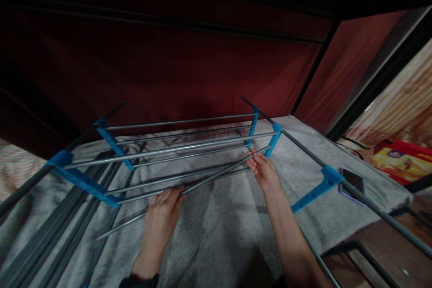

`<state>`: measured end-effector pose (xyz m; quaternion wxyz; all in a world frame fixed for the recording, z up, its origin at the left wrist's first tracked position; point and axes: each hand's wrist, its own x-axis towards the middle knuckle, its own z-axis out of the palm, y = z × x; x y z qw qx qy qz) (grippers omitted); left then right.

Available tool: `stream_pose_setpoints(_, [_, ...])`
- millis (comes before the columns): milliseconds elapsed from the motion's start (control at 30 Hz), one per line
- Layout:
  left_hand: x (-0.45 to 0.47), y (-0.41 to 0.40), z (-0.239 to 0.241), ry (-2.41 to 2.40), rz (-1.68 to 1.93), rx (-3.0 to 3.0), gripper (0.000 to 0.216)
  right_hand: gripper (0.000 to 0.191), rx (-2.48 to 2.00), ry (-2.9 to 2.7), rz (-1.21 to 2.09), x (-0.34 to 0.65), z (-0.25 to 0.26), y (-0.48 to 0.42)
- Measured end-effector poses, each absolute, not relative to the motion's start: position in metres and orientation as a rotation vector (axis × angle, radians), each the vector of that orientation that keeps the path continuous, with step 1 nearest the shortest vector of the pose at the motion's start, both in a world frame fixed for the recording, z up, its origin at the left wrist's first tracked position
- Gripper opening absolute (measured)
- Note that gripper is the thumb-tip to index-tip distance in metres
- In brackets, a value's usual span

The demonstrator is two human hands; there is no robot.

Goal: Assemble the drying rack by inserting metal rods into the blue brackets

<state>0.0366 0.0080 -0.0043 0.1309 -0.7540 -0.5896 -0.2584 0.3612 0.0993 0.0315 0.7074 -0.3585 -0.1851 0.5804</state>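
Note:
A thin grey metal rod [216,174] runs slantwise across the rack, its near left end sticking out free. My left hand [162,211] is closed around it left of the middle. My right hand [262,170] pinches the rod close to its right end, beside a blue plastic bracket [275,136]. That end lies at the bracket; whether it sits in a hole I cannot tell. More rods span between this bracket and the left blue bracket [86,183]. A third bracket [317,185], on the right side tube [303,153], has no rod visible in it.
Several loose grey tubes [57,220] lie at the left on a grey blanket [216,234]. A phone [351,183] rests under the right tube. A dark red panel [189,72] stands behind the rack. At the far right is a red and yellow box [401,162].

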Motion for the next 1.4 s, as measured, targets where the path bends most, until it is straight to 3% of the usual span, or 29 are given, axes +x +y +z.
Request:
stream_pose_setpoints(300, [0.049,-0.003,0.015,-1.956,-0.65,-2.206,0.03,0.024,-0.864,-0.421,1.263,0.373,0.016,0.106])
stream_pose_setpoints(1033, [0.049,-0.011,0.02,-2.137,-0.724,-2.047,0.017,0.014,-1.0,-0.467,1.244,0.384,0.009,0.111])
stream_pose_setpoints(1400, [0.052,-0.01,0.018,-2.031,-0.505,-2.154,0.028,0.015,-1.04,-0.466,1.253,0.394,-0.003,0.117])
